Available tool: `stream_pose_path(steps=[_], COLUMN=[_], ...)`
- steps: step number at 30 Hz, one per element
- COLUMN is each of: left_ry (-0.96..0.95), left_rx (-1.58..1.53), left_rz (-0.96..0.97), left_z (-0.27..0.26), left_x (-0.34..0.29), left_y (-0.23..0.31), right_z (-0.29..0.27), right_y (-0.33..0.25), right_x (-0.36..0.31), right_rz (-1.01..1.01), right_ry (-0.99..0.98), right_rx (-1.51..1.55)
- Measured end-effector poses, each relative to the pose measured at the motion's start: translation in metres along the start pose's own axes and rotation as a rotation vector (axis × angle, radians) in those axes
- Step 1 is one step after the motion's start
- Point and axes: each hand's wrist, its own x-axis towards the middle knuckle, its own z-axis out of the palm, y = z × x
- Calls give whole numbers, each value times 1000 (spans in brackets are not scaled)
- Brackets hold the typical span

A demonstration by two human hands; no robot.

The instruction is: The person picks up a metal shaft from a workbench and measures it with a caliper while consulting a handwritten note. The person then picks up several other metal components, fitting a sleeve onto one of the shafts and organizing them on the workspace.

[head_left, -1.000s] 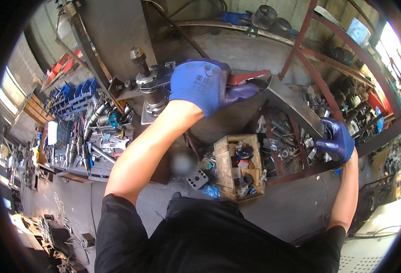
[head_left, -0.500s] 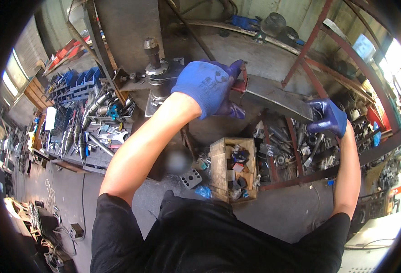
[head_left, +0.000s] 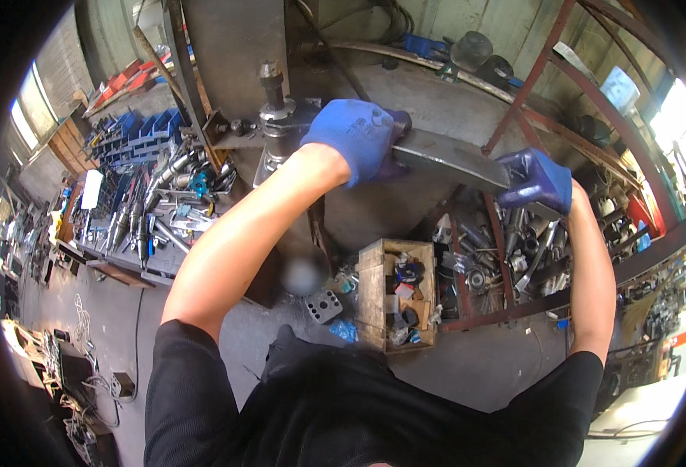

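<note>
Both of my hands wear blue gloves with darker, purple-blue palms and fingers. A long, flat-sided grey metal bar stretches between them, sloping down to the right. My left hand is closed on its left end, and the fingers hide that end. My right hand wraps round the bar near its other end, a bit of which pokes out below the palm. Just left of my left hand an upright metal tool holder stands in a metal fixture.
A workbench at left carries several long tool holders and blue bins. Below my hands stands a wooden box of small parts. A reddish steel frame with metal parts rises at right. A perforated block lies on the floor.
My left fingers have closed over the bar's left end, covering a red piece visible there before. My right hand has shifted left along the bar, which now shows beyond it.
</note>
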Motion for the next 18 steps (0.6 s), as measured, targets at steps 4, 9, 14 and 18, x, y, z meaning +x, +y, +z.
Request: stream_pose_path(steps=[4, 9, 14, 18], left_ry=[32, 71, 106, 77], left_rx=[-44, -86, -116, -130], left_rz=[-71, -27, 4, 65], left_z=[2, 6, 3, 0], left_x=[-3, -4, -11, -20], left_y=[4, 0, -1, -6], right_z=[10, 43, 76, 97], right_y=[-8, -3, -26, -59], right_x=[-9, -55, -76, -96], right_rz=[-62, -67, 156, 207], right_ry=[76, 339, 442, 544], right_rx=[-81, -130, 40, 227])
